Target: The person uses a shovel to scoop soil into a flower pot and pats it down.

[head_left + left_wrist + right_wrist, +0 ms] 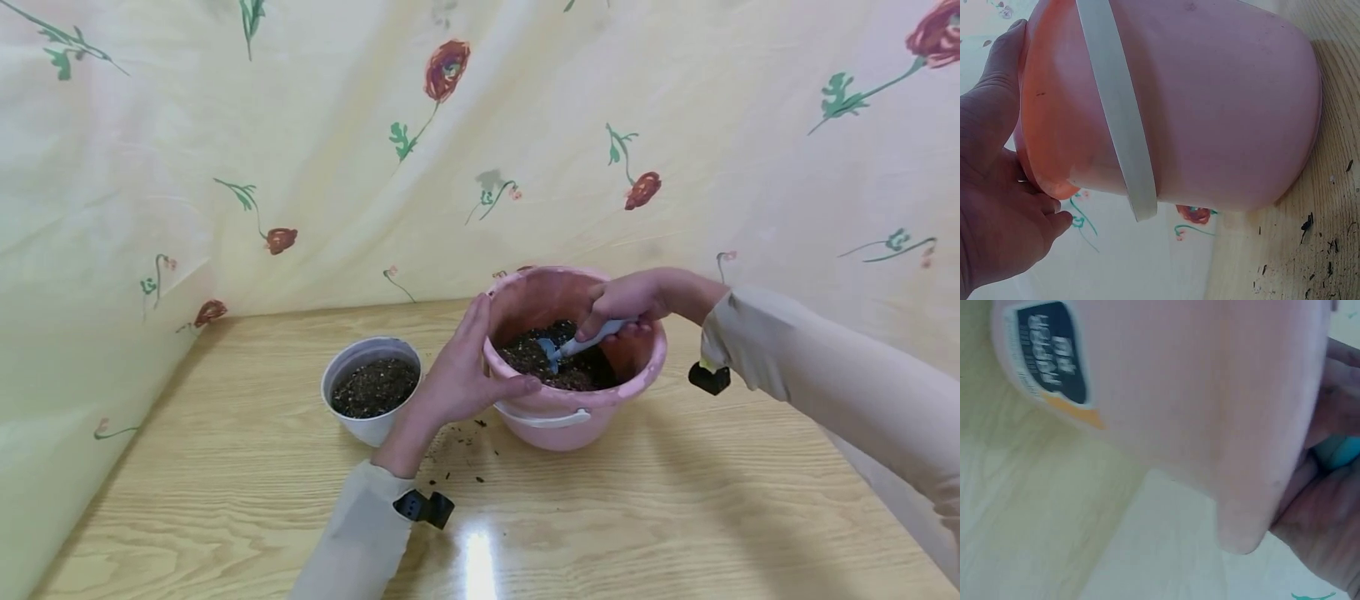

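Observation:
A pink bucket (555, 423) with dark soil (525, 354) inside stands right of centre on the table. My left hand (461, 375) grips its near left rim, the thumb lying along the front edge. Inside the bucket, my right hand (626, 304) holds the pale handle of a small garden trowel (592, 340). The trowel's blue head touches the soil, and part of it is hidden there. In the right wrist view, the bucket wall (1160, 381) covers much of that hand. To the left stands a white pot (371, 431) with soil in it.
Loose soil crumbs (459, 442) lie on the wooden table (225, 500) between pot and bucket. A white bucket handle (1116, 106) hangs down the front of the bucket. A flowered cloth (337, 167) hangs behind and along the left side.

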The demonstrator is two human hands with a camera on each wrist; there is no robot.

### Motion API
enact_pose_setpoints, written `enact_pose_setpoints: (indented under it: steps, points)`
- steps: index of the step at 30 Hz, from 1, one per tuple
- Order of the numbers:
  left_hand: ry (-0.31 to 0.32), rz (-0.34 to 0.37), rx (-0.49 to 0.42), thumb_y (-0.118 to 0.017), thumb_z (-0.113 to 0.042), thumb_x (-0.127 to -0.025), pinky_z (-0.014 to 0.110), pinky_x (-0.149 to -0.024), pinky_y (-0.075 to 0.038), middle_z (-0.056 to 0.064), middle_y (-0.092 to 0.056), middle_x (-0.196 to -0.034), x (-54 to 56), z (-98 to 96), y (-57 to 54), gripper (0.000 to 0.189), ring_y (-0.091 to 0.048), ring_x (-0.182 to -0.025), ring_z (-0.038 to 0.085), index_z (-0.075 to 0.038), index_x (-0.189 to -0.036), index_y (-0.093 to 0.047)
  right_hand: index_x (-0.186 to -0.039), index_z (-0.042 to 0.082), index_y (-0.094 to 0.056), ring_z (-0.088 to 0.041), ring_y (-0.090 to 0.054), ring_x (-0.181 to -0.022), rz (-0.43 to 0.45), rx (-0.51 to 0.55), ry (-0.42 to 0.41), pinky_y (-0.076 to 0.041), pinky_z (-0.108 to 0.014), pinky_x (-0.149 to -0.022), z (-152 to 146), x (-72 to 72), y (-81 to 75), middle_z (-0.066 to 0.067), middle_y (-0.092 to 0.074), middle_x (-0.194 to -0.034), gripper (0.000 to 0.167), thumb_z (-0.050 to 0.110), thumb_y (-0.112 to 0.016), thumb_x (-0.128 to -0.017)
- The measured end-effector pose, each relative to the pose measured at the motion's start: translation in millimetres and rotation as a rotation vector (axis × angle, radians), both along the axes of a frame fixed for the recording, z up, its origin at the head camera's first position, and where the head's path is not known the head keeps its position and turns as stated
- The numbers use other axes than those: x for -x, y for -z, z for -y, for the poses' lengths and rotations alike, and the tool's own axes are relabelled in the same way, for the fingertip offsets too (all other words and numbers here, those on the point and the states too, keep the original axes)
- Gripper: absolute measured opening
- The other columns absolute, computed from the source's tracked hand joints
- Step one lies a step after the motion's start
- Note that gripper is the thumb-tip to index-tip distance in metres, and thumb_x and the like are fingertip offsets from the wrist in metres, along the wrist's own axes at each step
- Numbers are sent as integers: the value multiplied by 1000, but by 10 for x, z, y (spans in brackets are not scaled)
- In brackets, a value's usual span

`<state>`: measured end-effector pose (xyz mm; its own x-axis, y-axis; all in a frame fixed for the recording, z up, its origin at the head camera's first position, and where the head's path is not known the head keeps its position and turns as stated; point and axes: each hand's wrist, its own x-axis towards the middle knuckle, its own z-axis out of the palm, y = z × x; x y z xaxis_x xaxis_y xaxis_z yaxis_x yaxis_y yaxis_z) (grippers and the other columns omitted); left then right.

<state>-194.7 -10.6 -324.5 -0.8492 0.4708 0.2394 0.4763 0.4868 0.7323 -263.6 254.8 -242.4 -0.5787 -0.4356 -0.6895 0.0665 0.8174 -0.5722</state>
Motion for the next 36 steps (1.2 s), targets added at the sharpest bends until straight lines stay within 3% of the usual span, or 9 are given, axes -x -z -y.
enact_pose_setpoints:
  steps: [6,19,28,36]
  points:
    - [-3,-9,-1,-80,-58,-68,48,-113,-22,-5,4,-161,4,-7,15,125,-17,-145,29,-30,-154,6,-79,7,-61,-3,-36,-40,64,36,57,-31,-16,-38,-11,-54,31,2,-50,-57,19,19,-58,-93]
    - [12,-7,-15,-80,-57,-68,47,-114,-21,-6,4,-161,0,-26,6,126,-16,-145,27,-29,-154,8,-79,6,-52,0,-36,-37,193,114,66,-31,-14,-36,-93,-143,-25,2,-50,-61,25,22,-49,-98]
    - [0,-1,-2,-80,-59,-68,47,-114,-21,-5,4,-161,-11,-16,-16,126,-15,-145,27,-29,-154,8,-75,7,-51,0,-33,-36,176,95,36,-27,-14,-35,-127,-213,-135,3,-47,-58,26,22,-50,-97]
    - [-15,5,15,-79,-60,-68,46,-114,-21,-7,5,-161,-18,-6,-11,126,-15,-145,27,-31,-154,8,-81,6,-54,-1,-33,-37,158,113,42,-27,-15,-36,-152,-261,-160,1,-48,-61,24,23,-52,-97]
